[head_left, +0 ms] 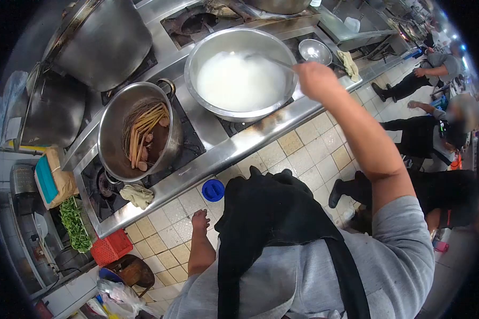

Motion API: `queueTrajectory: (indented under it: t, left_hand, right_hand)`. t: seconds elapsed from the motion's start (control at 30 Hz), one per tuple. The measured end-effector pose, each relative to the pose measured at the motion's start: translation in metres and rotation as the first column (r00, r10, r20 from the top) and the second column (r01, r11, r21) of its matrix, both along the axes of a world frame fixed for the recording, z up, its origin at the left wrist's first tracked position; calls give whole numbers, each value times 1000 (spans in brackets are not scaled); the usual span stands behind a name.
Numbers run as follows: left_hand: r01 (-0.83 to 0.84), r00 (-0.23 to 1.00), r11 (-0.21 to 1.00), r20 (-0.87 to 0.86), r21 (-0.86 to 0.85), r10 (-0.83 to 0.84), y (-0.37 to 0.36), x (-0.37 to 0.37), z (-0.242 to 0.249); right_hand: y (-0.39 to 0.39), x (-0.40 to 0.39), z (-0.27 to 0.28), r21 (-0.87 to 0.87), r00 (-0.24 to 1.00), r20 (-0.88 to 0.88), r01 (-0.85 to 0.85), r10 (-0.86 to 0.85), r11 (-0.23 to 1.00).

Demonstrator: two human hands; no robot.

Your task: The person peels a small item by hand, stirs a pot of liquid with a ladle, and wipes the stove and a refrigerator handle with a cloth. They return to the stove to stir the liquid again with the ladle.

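My right hand (319,81) is closed around the handle of a long-handled metal utensil (275,60). Its head is sunk in white liquid (234,82), so its shape is hidden. A wide metal basin (192,89) on the stove holds this liquid. My left hand (200,220) hangs low in front of the stove, fingers loosely bent and apart, with nothing in it. Nearest to it is a round blue plastic item (213,190) by the stove's front edge. Left of the basin, a deep steel pot (107,127) contains long brownish stalks (151,119) and pinkish-brown pieces (143,154).
A round-bowled ladle (315,52) and a yellowish cloth (349,65) lie right of the basin. Another cloth (137,195) is by the pot. Large pots (104,45) stand behind. Green vegetables (74,223) and a red basket (112,247) are at left. Several people stand at right.
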State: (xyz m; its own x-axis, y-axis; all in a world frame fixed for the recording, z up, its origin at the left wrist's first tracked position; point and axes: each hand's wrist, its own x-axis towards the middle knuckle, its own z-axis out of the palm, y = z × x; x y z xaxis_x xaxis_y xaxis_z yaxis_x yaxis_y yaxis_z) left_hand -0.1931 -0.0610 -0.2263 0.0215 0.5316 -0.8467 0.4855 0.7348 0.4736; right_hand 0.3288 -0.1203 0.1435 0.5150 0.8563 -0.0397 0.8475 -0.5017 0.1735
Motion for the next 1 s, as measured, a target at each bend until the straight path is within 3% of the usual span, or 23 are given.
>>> queueTrajectory:
  t: [0.13, 0.2, 0.33, 0.43, 0.47, 0.53, 0.6, 0.7, 0.77, 0.93, 1.0]
  left_hand:
    - [61, 997, 997, -51, -42, -63, -2, 0, 0]
    - [113, 992, 992, -45, -59, -116, 0, -1, 4]
    - [239, 971, 971, -23, -21, -239, 4, -8, -6]
    - [136, 990, 991, -25, -9, -137, 9, 1, -1]
    - [134, 991, 991, -25, -8, -134, 12, 5, 0]
    - [96, 995, 995, 0, -14, -96, 17, 11, 3]
    - [65, 998, 998, 0, -3, -65, 18, 16, 7]
    - [26, 1000, 1000, 17, 2, -26, 17, 16, 8]
    - [12, 999, 1000, 32, -6, -11, 15, 11, 5]
    - [5, 1000, 1000, 28, -18, -4, 1, -11, -6]
    - [40, 999, 998, -7, -53, -40, -5, -17, -9]
  right_hand:
    - [-28, 9, 32, -62, 991, -99, 80, -85, 995]
    - [-41, -2, 53, -51, 965, -260, 10, -23, 999]
    - [-47, -22, 58, -54, 942, -331, -71, 50, 996]
    - [-40, -44, 38, 7, 923, -377, -76, 73, 997]
    - [-35, -51, 28, 8, 923, -378, -78, 75, 997]
    - [-23, -63, 4, 63, 969, -182, -159, 168, 985]
    - [-9, -64, -18, 127, 975, -146, -150, 168, 980]
    - [8, -52, -44, 195, 986, -65, -136, 152, 971]
    - [15, -43, -51, 229, 999, -8, -42, 45, 973]
    - [11, -27, -69, 210, 999, -50, 22, -11, 977]
    - [11, -35, -61, 139, 982, -170, 102, -78, 985]
